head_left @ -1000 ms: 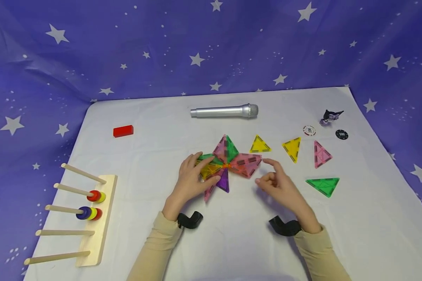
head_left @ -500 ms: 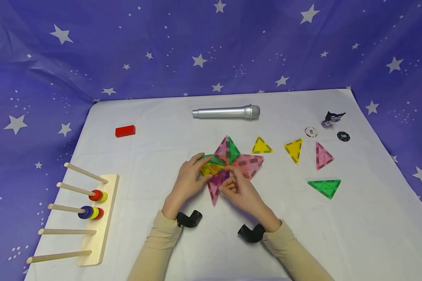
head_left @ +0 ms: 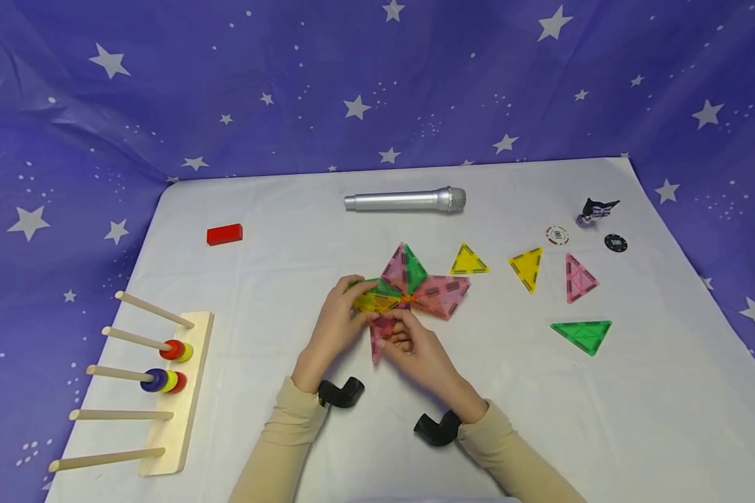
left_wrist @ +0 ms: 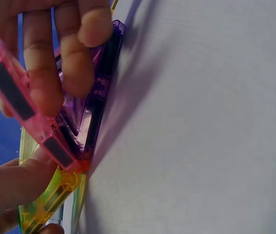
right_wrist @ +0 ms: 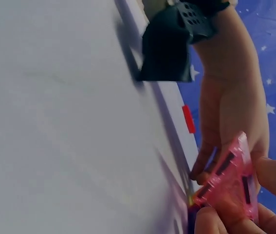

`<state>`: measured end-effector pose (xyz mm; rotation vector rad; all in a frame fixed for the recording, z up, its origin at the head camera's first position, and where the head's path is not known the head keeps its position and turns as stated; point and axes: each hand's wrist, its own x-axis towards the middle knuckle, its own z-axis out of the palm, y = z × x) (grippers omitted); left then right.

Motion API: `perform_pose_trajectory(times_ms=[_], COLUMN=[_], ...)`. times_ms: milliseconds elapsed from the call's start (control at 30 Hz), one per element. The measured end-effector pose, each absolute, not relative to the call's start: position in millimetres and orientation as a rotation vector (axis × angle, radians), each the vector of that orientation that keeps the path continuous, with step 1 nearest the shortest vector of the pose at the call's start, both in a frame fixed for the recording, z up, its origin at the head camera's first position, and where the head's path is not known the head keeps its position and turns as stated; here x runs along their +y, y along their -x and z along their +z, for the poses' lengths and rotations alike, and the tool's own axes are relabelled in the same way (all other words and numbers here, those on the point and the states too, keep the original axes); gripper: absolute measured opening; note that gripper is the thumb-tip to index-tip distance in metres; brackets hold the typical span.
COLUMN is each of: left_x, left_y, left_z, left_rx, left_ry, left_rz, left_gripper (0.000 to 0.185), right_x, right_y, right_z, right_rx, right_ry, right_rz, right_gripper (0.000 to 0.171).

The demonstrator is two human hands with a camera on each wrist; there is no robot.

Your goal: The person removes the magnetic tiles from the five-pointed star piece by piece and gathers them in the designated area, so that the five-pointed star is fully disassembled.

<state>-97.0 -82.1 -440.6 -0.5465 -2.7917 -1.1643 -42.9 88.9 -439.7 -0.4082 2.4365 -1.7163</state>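
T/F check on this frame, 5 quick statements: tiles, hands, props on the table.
1. Both hands, left hand and right hand, touch the tile cluster. True.
2. The microphone stands upright. False: it lies flat, beyond the cluster.
3. A loose green triangle lies apart, right of the cluster. True.
4. The red block sits on the peg rack. False: it lies alone on the white cloth.
5. The right hand pinches a pink triangle. True.
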Motion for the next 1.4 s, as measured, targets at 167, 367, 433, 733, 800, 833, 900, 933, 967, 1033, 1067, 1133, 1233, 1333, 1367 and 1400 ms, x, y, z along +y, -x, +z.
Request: perform_pose_trajectory(times_ms=[167, 367, 433, 733, 800, 833, 900, 933, 967, 1033, 1067, 1133, 1233, 1333, 1367, 1400], left_x=[-83, -84, -84, -84, -83, -83, -83, -83, -83, -83, -83, -83, -84, -84, -84, -84], left_y=[97, 99, 99, 98, 98, 98, 98, 98, 99, 99, 99, 99, 100, 99, 99, 99], left_z=[-441, -442, -442, -442, -442, -442, -442, -442, -442, -442, -441, -442, -442, -441, -441, -440], left_rx=[-2.790, -2.809, -2.813, -2.810, -2.816, -2.818, -2.820, -2.819, -2.821, -2.825, -2.827, -2.830, -2.833, -2.837, -2.841, -2.844], left_ry=[0.534, 0.504, 0.495, 0.474, 0.468, 0.465, 0.458, 0.458, 0.455, 0.454, 0.452, 0.453, 0.452, 0.454, 0.453, 0.454], left_rz=[-1.188, -1.201, -1.203, -1.204, -1.205, -1.207, -1.210, -1.210, -1.209, -1.205, -1.202, -1.196, -1.201, -1.218, -1.223, -1.227], left_gripper=[0.047, 0.046, 0.045, 0.045, 0.045, 0.045, 0.044, 0.044, 0.044, 0.044, 0.044, 0.043, 0.043, 0.044, 0.044, 0.044], right_x=[89, 95, 96, 100, 101, 101, 101, 101, 101, 100, 100, 98, 97, 106, 112, 119], right_y=[42, 43, 43, 43, 43, 43, 43, 43, 43, 42, 42, 40, 37, 35, 36, 37], right_z=[-441, -441, -441, -443, -443, -443, -443, -443, -443, -442, -441, -437, -422, -415, -415, -417], right_rx=[2.440, 2.456, 2.471, 2.483, 2.483, 2.483, 2.484, 2.484, 2.477, 2.461, 2.450, 2.418, 2.385, 2.371, 2.371, 2.373], right_ry=[0.418, 0.444, 0.450, 0.480, 0.483, 0.485, 0.485, 0.490, 0.496, 0.540, 0.569, 0.622, 0.655, 0.615, 0.603, 0.590], right_rz=[-1.690, -1.678, -1.657, -1.636, -1.629, -1.626, -1.620, -1.619, -1.624, -1.632, -1.636, -1.645, -1.644, -1.671, -1.686, -1.704], right_gripper=[0.041, 0.043, 0.044, 0.044, 0.043, 0.043, 0.043, 0.043, 0.044, 0.044, 0.044, 0.043, 0.041, 0.042, 0.042, 0.044])
